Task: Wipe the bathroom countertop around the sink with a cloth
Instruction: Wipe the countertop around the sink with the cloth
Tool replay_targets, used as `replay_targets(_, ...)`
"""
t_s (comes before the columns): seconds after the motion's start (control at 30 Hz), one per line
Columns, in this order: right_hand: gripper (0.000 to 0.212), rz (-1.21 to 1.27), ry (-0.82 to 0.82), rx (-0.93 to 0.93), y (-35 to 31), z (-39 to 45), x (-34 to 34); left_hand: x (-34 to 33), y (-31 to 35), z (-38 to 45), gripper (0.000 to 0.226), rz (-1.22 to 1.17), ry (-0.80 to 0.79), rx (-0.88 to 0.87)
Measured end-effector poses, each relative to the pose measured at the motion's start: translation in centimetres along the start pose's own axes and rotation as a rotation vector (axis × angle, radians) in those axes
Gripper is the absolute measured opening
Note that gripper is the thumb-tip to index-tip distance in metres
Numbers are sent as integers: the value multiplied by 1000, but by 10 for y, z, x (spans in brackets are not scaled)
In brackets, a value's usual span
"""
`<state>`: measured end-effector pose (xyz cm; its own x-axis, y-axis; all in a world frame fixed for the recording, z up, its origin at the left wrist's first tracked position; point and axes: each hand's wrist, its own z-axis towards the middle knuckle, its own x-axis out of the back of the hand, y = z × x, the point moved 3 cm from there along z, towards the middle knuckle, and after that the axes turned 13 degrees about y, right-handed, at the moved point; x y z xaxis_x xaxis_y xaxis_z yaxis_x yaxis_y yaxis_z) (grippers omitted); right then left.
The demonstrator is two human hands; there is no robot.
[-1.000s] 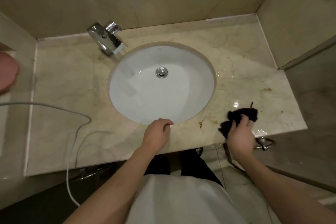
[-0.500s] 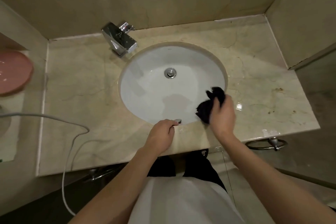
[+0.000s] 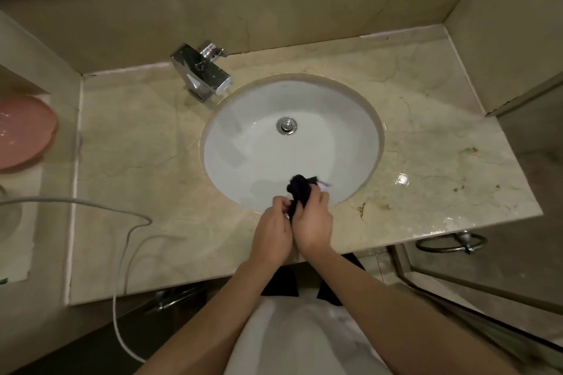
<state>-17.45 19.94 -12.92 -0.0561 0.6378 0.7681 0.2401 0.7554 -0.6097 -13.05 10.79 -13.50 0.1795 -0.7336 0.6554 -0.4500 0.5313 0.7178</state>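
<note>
A bunched black cloth (image 3: 300,190) sits over the near rim of the white oval sink (image 3: 243,119). My right hand (image 3: 313,222) grips it from the right, and my left hand (image 3: 272,231) pinches its lower end from the left. Both hands are pressed close together at the front edge of the basin. The beige marble countertop (image 3: 137,161) surrounds the sink; its right part shines wet and carries brown stains (image 3: 374,207).
A chrome faucet (image 3: 201,74) stands at the sink's back left. A grey cable (image 3: 131,222) loops over the left counter and hangs off the front. A pink basin (image 3: 21,131) sits far left. A metal towel ring (image 3: 451,242) hangs below the right front edge.
My right hand carried the cloth from the right counter edge leftward to the sink's near rim. My left hand left the rim and joined it on the cloth.
</note>
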Motion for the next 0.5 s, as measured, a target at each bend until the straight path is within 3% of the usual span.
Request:
replay_targets(0.27, 22, 682, 7, -203, 26, 59, 70, 0, 10, 12, 30, 131, -13, 24)
replay_targets(0.37, 27, 892, -50, -358, 53, 81, 113, -21, 25, 15, 28, 204, 33, 38)
replay_targets(0.5, 34, 1044, -80, -474, 89, 105, 164, -67, 63, 13, 30, 107, -11, 20)
